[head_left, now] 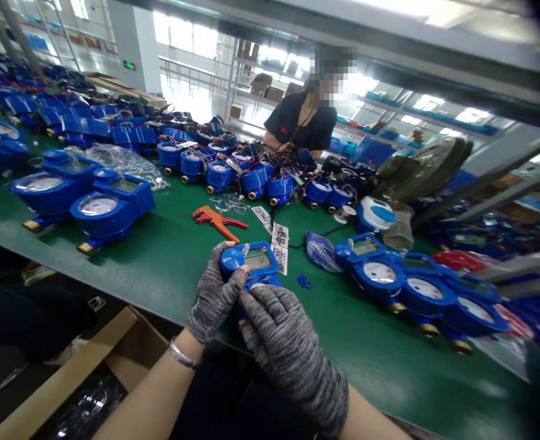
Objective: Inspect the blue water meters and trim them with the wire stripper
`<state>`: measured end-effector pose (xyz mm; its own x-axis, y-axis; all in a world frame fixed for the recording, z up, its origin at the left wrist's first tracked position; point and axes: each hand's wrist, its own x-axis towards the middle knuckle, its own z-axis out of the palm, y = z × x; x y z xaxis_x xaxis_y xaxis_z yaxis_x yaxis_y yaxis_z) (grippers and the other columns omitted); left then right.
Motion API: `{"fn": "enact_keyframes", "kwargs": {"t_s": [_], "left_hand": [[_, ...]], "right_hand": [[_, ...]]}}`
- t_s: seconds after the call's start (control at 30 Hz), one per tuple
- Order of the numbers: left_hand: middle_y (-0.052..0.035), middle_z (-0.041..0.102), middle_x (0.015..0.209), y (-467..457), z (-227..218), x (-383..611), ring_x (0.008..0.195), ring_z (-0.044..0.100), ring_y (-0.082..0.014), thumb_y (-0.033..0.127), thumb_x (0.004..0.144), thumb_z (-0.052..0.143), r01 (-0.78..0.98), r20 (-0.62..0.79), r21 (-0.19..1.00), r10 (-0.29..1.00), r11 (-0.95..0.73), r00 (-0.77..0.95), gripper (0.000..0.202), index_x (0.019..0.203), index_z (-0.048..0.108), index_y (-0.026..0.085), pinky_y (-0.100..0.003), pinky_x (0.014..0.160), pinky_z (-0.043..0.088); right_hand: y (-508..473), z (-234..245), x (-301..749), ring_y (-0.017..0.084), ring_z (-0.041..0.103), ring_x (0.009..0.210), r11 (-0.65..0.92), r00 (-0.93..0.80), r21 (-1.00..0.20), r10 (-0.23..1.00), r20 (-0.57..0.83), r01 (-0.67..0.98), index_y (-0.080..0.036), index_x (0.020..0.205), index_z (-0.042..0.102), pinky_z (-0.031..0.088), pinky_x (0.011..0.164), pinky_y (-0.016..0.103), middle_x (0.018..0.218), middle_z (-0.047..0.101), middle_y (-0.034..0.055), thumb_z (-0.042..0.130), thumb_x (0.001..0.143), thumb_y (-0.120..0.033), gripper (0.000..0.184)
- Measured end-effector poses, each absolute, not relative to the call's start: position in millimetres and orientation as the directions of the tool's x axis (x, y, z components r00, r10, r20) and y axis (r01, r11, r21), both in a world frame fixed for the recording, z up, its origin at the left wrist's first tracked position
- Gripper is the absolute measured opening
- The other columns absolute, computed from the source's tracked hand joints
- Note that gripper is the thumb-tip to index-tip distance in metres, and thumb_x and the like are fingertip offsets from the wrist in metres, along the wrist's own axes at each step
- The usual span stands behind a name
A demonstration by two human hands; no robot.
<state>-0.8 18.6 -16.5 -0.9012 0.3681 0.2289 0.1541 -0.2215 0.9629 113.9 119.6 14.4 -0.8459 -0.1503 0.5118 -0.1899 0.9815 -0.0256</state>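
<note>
Clasping the blue meter (256, 261), both gloved hands (left (215, 296), right (288, 348)) closed.

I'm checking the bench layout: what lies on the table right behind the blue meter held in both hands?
Behind the blue meter lie printed label strips and orange pliers. The gloved right hand covers its lower part.

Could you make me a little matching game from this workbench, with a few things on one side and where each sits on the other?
Things:
1. blue meter with screen
2. orange tool
3. cardboard box
4. label strips

Places:
A. below the table edge, lower left
B. held in the left hand and right hand
C. flat on the green table, behind the hands
D. just right of the orange tool

Pairs: 1-B, 2-C, 3-A, 4-D
</note>
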Motion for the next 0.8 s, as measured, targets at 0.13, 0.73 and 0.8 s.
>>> {"fn": "enact_keyframes", "kwargs": {"t_s": [0.13,0.73,0.8], "left_hand": [[-0.0031,0.056,0.120,22,-21,-1,0.104,0.056,-0.0195,0.043,0.085,0.065,0.111,0.184,0.969,0.346,-0.221,-0.920,0.047,0.125,0.047,0.027,-0.033,0.092,0.046],[-0.0018,0.065,0.121,39,10,-24,0.111,0.061,-0.0318,0.048,0.066,0.081,-0.299,-0.150,0.951,0.728,-0.078,-0.669,0.069,0.128,0.055,0.034,-0.042,0.089,0.057],[-0.0006,0.063,0.124,37,17,-13,0.118,0.057,-0.0344,0.056,0.062,0.079,-0.201,-0.143,0.979,0.641,-0.019,-0.754,0.070,0.125,0.056,0.037,-0.046,0.093,0.056]], "right_hand": [[118,16,113,0.024,0.057,0.106,0.963,-0.871,-0.205,-0.056,0.489,-0.177,-0.018,0.117,0.064,0.043,0.099,0.044,0.114,0.066,0.0072,0.060,0.089,-0.030,0.031],[278,-67,155,0.020,0.062,0.093,0.732,-0.667,-0.519,0.654,0.356,0.441,-0.016,0.096,0.071,0.048,0.089,0.030,0.095,0.067,0.0084,0.057,0.081,-0.010,0.021],[275,-69,153,0.019,0.062,0.088,0.744,-0.668,-0.505,0.645,0.371,0.438,-0.020,0.093,0.073,0.049,0.084,0.027,0.091,0.067,0.0063,0.059,0.082,-0.013,0.020]]}}
